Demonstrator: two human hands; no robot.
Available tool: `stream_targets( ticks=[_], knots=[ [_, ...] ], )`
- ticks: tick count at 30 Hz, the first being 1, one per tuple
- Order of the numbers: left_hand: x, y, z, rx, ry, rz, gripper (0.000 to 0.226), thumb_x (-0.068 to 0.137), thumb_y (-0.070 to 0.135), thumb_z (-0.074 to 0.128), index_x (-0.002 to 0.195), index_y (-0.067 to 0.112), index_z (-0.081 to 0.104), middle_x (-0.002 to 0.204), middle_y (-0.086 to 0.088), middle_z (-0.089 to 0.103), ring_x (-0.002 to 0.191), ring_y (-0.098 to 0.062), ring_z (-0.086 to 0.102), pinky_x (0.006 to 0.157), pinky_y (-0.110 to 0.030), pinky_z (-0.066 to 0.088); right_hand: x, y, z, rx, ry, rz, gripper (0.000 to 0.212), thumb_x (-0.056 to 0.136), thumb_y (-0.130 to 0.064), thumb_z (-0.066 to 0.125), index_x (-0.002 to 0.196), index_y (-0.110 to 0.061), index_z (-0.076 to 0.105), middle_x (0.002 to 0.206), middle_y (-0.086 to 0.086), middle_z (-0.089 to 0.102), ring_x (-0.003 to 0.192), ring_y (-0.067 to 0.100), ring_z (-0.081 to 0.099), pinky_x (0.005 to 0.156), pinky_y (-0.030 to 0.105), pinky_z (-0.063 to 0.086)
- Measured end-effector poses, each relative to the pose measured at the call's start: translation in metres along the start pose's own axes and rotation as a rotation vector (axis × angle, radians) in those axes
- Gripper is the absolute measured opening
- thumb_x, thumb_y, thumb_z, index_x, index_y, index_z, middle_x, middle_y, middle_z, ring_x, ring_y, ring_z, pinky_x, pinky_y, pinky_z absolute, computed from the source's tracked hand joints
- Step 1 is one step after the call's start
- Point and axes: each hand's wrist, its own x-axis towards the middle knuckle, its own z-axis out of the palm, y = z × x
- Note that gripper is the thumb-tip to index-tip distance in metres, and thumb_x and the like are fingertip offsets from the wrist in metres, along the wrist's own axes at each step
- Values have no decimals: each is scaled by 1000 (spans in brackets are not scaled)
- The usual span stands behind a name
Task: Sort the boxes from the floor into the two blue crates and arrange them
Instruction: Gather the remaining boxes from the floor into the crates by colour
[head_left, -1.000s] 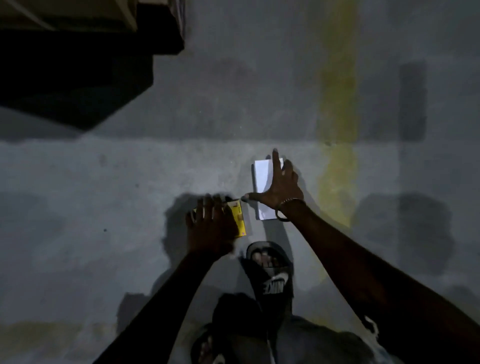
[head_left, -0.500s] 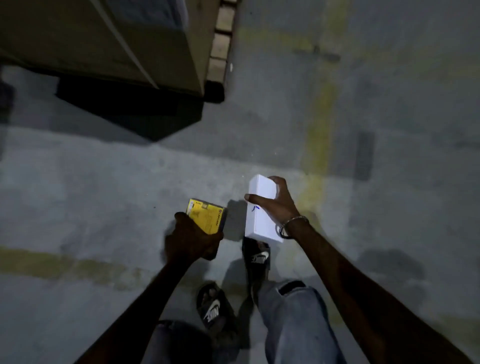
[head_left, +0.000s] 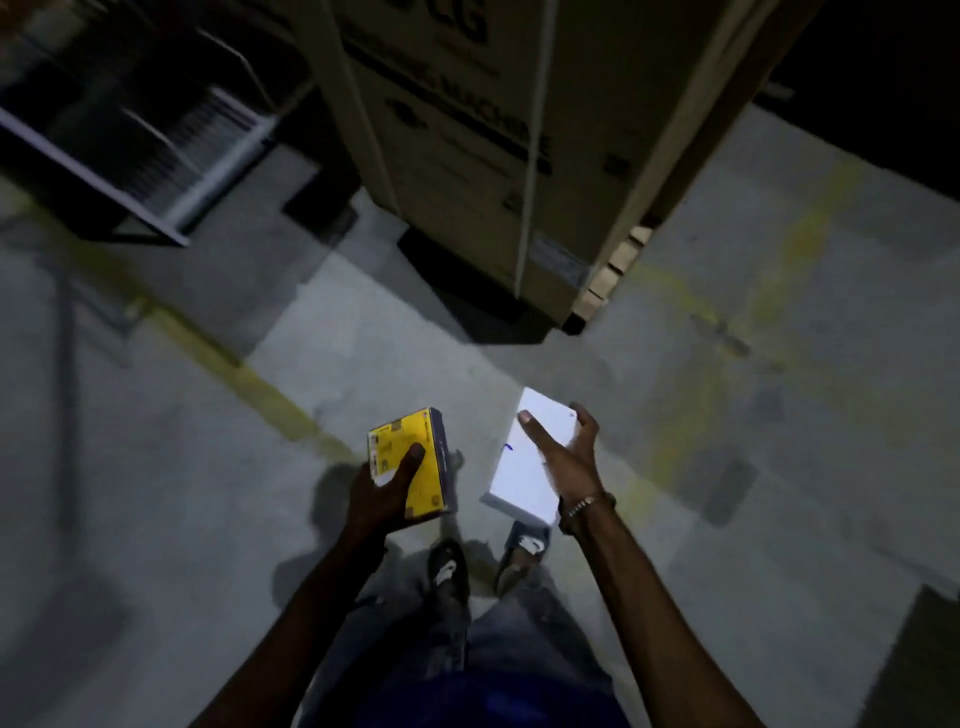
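The left hand grips a yellow box from below, thumb on top; the right hand clasps a white box; both hover above the grey concrete floor near a big carton.

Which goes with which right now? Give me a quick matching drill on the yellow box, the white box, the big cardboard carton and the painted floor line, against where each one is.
Things:
1. yellow box
2. white box
3. big cardboard carton
4. yellow floor line

Places:
A. standing on the floor ahead of the person
B. held in the right hand
C. running diagonally across the concrete at left
D. held in the left hand

Pairs: 1-D, 2-B, 3-A, 4-C
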Motion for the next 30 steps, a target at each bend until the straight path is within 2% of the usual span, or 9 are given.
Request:
stream_targets(
  ticks=[2,6,8,11,14,17,19,23,30],
  knots=[
    [-5,16,-26,-78,96,20,37,85,56,78,99,22,76,92,8,75,83,-10,70,58,-25,58,-8,-21,20,25,-61,-3,67,87,-27,81,135,-30,35,113,5,63,74,18,70,60,31,60],
    [7,47,-84,-203,179,78,35,93,49,71,95,14,75,87,3,72,81,-16,66,69,-27,51,-9,-54,74,1,-171,-62,53,98,-26,67,140,-25,35,117,6,62,81,17,70,67,32,58],
    [21,61,-112,-253,212,110,32,96,44,70,99,12,75,90,1,72,82,-13,65,63,-23,50,-9,-70,111,-35,-228,-79,50,100,-24,65,140,-25,35,127,10,60,99,25,69,81,41,59],
    [53,77,-143,-344,203,131,30,98,40,69,112,15,74,105,1,76,97,-15,71,58,-20,55,-2,-89,163,-70,-297,-110,45,100,-20,64,138,-27,40,141,11,57,125,34,60,107,53,48],
    [98,107,-186,-453,181,136,27,99,38,68,117,18,69,109,0,76,97,-17,73,61,-26,59,6,-116,243,-105,-364,-141,49,98,-17,67,140,-25,42,139,7,60,121,28,64,101,48,51],
    [134,146,-225,-494,108,124,31,96,40,71,116,17,72,112,-5,79,107,-29,74,88,-44,61,4,-148,308,-110,-393,-120,50,94,-23,73,138,-24,49,134,12,66,110,31,71,88,47,60],
    [154,174,-253,-533,76,142,23,97,35,71,108,15,75,111,-8,79,108,-33,73,102,-55,54,-1,-169,348,-77,-465,-92,45,97,-25,69,138,-20,52,128,14,70,99,29,74,77,40,62],
    [194,230,-298,-592,76,165,27,98,34,69,111,11,74,116,-12,77,106,-33,73,103,-57,51,-7,-206,419,-34,-615,-41,44,99,-31,63,141,-23,53,132,12,69,116,36,67,86,44,60],
    [279,332,-346,-661,109,243,43,93,39,75,125,13,66,118,-10,76,111,-34,72,100,-53,56,34,-274,547,-135,-571,-124,41,96,-23,69,134,-18,54,116,13,74,78,22,75,61,32,60]
  ],
)
